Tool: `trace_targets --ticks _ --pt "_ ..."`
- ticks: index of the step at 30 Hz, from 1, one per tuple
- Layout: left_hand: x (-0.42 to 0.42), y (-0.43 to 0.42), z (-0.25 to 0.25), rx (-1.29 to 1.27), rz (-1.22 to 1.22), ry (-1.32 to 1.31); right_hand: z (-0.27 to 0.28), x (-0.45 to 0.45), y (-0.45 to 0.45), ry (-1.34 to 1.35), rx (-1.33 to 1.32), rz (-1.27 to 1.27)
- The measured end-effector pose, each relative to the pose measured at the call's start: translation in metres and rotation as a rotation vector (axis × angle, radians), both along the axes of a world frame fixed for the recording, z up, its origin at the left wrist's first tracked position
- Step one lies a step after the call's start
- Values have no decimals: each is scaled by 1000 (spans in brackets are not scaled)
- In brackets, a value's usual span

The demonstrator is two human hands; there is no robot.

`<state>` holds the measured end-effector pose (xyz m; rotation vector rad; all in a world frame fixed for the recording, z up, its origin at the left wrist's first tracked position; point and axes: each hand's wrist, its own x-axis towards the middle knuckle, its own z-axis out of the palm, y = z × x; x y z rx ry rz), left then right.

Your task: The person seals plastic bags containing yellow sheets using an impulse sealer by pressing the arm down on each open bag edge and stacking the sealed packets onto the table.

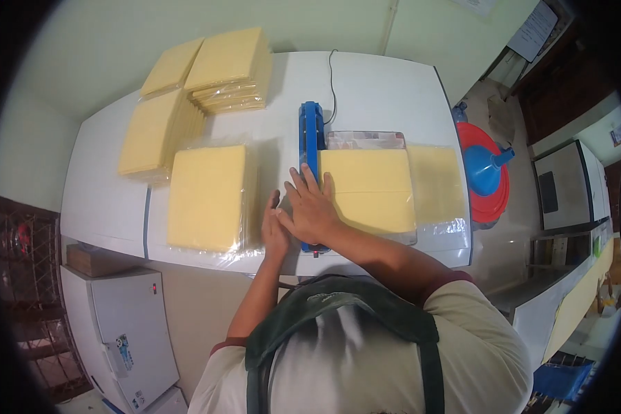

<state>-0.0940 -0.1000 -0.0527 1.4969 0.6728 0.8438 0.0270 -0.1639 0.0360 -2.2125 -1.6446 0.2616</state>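
A blue impulse sealer (312,138) stands upright in the view on the white table, its long arm running away from me. My right hand (312,210) lies flat on the sealer's arm, fingers spread. Just left of the sealer is my left hand (274,231), its fingers stretched out and touching the right hand's thumb side; it holds nothing that I can see. Against the sealer's right side lies a stack of yellow sheets (366,172) in a clear plastic bag, the bag's mouth end at the sealer. Under the hands, the sealing jaw is hidden.
Bagged yellow stacks (207,196) stand on the table's left, with more piles (228,58) behind. Another flat yellow bag (436,183) lies at the right edge. A black cord (332,83) runs back from the sealer. A red basin (486,196) with a blue funnel (486,169) stands beyond the table.
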Motion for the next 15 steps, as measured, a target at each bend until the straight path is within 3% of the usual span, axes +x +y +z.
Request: trace_targets --ticks 7,15 --pt "-23 -21 21 -14 97 -42 5 2 -3 23 -14 2" --pt "-31 -47 53 148 183 -30 10 -1 -1 -13 -107 24"
